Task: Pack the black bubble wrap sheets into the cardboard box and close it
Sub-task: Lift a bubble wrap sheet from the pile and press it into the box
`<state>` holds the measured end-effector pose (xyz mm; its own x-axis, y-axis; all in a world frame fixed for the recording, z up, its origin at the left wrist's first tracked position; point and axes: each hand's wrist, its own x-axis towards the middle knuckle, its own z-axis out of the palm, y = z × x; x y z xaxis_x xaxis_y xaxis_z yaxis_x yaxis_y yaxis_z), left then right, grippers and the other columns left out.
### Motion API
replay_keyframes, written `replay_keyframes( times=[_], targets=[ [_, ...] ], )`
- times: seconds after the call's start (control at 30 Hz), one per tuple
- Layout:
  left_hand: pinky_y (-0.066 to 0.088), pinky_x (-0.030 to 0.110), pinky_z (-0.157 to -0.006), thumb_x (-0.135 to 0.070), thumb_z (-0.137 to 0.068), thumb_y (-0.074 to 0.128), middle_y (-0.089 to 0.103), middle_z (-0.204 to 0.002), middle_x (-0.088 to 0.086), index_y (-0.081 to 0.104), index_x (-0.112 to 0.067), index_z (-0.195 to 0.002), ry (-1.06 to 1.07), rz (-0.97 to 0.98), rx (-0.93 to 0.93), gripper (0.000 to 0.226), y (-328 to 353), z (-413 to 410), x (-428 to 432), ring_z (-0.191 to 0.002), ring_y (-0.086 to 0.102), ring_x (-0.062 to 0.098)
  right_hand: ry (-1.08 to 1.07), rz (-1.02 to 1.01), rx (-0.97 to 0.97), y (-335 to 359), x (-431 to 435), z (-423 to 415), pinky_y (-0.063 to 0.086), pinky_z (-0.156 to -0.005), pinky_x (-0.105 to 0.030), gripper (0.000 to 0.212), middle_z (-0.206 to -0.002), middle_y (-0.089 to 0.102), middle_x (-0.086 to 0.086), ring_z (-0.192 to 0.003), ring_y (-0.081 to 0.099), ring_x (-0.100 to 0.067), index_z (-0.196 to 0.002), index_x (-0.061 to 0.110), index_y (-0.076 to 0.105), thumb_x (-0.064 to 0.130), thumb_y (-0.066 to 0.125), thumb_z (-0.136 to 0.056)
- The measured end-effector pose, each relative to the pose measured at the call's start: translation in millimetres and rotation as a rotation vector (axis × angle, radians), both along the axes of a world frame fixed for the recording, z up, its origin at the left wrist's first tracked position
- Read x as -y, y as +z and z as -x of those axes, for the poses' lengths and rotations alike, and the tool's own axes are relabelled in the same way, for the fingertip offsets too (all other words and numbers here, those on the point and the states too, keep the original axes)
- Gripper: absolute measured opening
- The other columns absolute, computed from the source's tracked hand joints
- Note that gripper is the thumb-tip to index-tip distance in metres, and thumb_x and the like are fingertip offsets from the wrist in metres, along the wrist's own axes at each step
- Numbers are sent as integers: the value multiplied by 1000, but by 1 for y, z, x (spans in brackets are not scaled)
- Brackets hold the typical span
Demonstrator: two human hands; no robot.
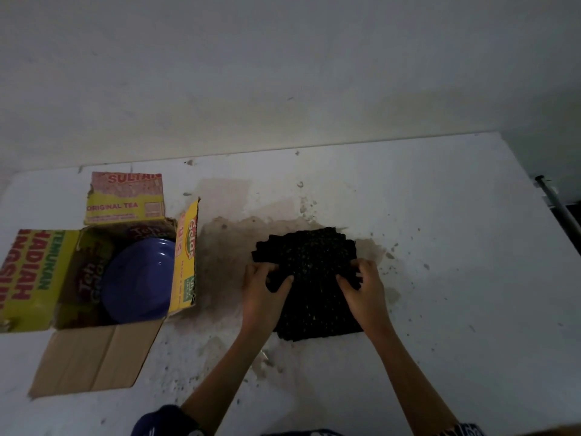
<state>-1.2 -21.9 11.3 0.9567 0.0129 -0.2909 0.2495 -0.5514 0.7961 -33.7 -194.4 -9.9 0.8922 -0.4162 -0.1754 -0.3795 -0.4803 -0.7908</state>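
Gripping black bubble wrap sheets (314,272): left hand (262,287), right hand (364,287).

The scene is being lit dimly and softly, the white table (440,215) being rendered grey toward darkened corners, its far edge being slightly bowed by the wide lens, and detail in the black bubble wrap sheets (314,262) being lost.

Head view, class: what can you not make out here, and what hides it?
- Head view: cardboard box floor, covered by the blue bowl.
- Head view: count of black bubble wrap sheets, too dark; left hand and right hand cover its sides.
- Head view: yellow flap print, cut by the left edge.
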Motion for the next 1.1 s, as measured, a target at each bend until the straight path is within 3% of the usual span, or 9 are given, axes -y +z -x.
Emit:
replay_keyframes(
  times=[0.07, 0.17, 0.33, 0.47, 0.6, 0.7, 0.8, 0.93, 1.1],
  targets=[
    [38, 8, -64, -26, -85, 64, 51, -96, -1, 56, -15, -94, -7, 24, 25, 17, 4, -1, 1, -78, 49, 4, -12, -23, -7, -1, 2, 1, 39, -84, -25, 26, -112, 51, -13, -96, 52, -20, -107, 2, 54, 11, 65, -85],
    [40, 6, -57, -26, -88, 60, 56, -84, -2, 54, -16, -93, -16, 154, -20, 13, 12, -1, 3, -72, 52, 2, -48, -68, -15, 0, 4, 2, 41, -87, -27, 33, -116, 48, -13, -100, 51, -21, -115, 3, 53, 13, 64, -85],
    [50, 35, -86, -23, -91, 55, 64, -102, 4, 53, -15, -104, -8, 381, -120, 15, 20, -2, 5, -98, 62, 20, -107, -154, -33, 2, 10, 4, 42, -92, -30, 38, -122, 47, -13, -102, 49, -18, -121, 7, 53, 16, 65, -86],
    [46, 28, -93, -17, -93, 52, 56, -118, -1, 43, -20, -128, -60, 418, -107, 36, 26, -1, 4, -110, 55, 14, -117, -269, -28, 5, 16, 7, 45, -98, -40, 38, -123, 51, -9, -110, 52, -22, -120, 12, 57, 15, 66, -84],
    [41, 39, -106, -16, -94, 50, 45, -135, 1, 32, -30, -137, -126, 390, -103, 49, 20, -5, 0, -124, 44, 14, -145, -367, 2, 8, 17, 9, 51, -90, -40, 29, -112, 62, -13, -102, 60, -26, -110, 6, 62, 9, 68, -83],
    [35, 40, -111, -12, -94, 49, 35, -145, 1, 30, -30, -139, -165, 334, -85, 52, 16, -8, -2, -128, 34, 12, -116, -314, -11, 9, 15, 8, 50, -88, -42, 18, -101, 62, -11, -95, 58, -24, -99, 1, 65, 7, 67, -83],
    [32, 38, -113, -9, -94, 50, 29, -150, 0, 28, -28, -142, -179, 274, -66, 56, 11, -12, -4, -136, 30, 20, -81, -192, -20, 3, 13, 6, 50, -85, -46, 15, -93, 62, -16, -92, 59, -29, -89, -5, 64, 7, 68, -81],
    [36, 38, -109, -7, -93, 50, 33, -147, 6, 32, -27, -140, -143, 229, -86, 54, 4, -17, -6, -132, 36, 24, -75, -62, 10, 0, 10, 8, 39, -82, -26, 21, -101, 49, -8, -96, 49, -21, -96, -2, 60, 7, 69, -80],
    [43, 28, -86, -8, -90, 55, 52, -124, 7, 48, -15, -123, -101, 123, -40, 34, -2, -24, -7, -106, 50, 17, -53, 71, 108, -2, 9, 10, 36, -69, -12, 18, -101, 50, -12, -89, 51, -19, -91, -1, 58, 5, 70, -79]
  ],
)
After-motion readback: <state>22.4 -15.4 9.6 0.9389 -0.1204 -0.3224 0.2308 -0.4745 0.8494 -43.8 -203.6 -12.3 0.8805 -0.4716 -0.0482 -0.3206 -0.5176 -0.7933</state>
